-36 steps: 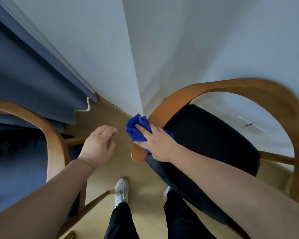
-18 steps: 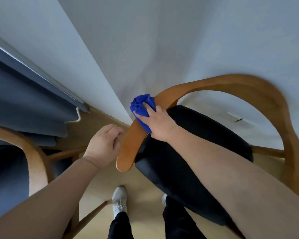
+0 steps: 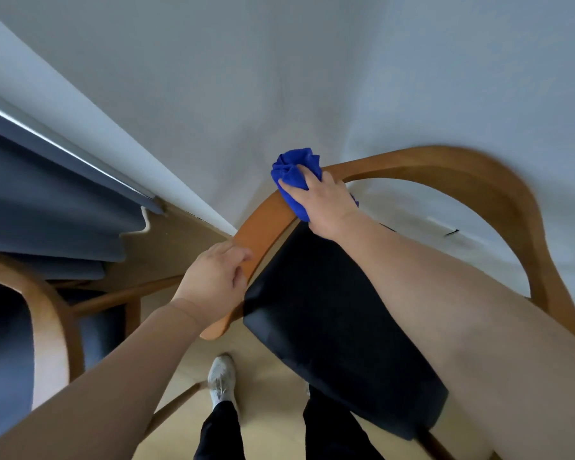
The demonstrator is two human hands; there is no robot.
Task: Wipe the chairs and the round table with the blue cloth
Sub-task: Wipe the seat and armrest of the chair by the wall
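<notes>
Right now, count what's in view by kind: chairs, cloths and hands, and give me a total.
Chairs: 2, the black-seated chair and the blue-seated chair
Cloths: 1, the blue cloth
Hands: 2, the left hand and the right hand
Total: 5

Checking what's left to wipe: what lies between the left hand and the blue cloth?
In the head view, only a bare stretch of the chair's wooden rail lies between the left hand and the blue cloth.

Bunched blue cloth (image 3: 293,175) pressed on the wooden chair (image 3: 445,165) rail.
</notes>
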